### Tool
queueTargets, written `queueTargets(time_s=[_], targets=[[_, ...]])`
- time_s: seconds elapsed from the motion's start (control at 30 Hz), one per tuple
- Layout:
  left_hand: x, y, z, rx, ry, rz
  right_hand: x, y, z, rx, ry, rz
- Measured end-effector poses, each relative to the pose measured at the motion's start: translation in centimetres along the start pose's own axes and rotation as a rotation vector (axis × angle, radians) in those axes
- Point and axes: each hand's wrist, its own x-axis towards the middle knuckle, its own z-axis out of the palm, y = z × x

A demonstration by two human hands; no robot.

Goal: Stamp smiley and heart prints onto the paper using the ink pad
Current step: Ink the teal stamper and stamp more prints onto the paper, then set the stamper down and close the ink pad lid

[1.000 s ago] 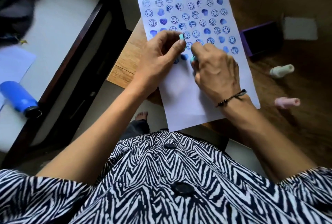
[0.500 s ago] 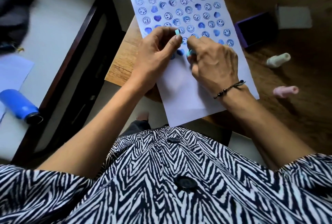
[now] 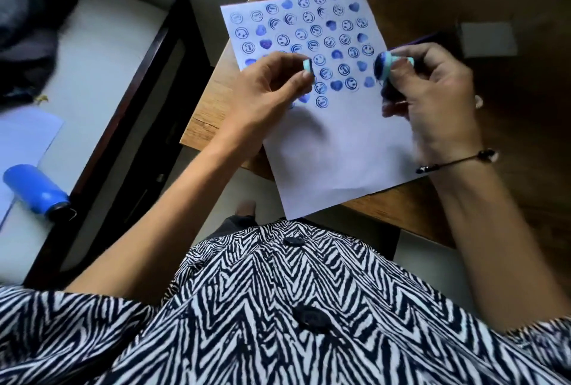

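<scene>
A white sheet of paper lies on the wooden table, its upper half covered with rows of blue smiley and heart prints. My left hand pinches a small teal stamp just above the paper's left side. At the paper's right edge my right hand holds a second teal stamp lifted off the sheet, its blue inked face turned left. The purple ink pad is mostly hidden behind my right hand.
A white lid or card lies on the table beyond the ink pad. Left of the table stands a dark wooden frame, and a blue bottle lies on a white surface with a sheet of paper.
My right hand has lifted its stamp off the paper and moved right toward the ink pad. My left hand has raised its stamp slightly. New prints show where the hands were.
</scene>
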Motion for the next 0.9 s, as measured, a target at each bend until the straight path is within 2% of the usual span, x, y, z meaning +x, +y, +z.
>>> queueTargets(time_s=[0.17, 0.43, 0.7, 0.8, 0.9], targets=[[-0.2, 1.3, 2.2, -0.072, -0.126, 0.025, -0.7, -0.6, 0.8, 0.079, -0.061, 0.001], [0.3, 2.5, 5.1, 0.045, -0.231, 0.07, -1.6, -0.2, -0.7, 0.001, 0.017, -0.073], [0.7, 3.2, 11.1, 0.265, -0.304, 0.206, -2.4, 1.2, -4.8, 0.169, 0.262, -0.023], [2.1, 3.9, 14.2, 0.494, -0.381, 0.347, -1.6, 1.3, -8.7, 0.023, 0.329, 0.01], [4.6, 4.3, 17.2, 0.683, -0.405, 0.433, 0.2, 2.0, -12.8, -0.407, 0.399, -0.046]])
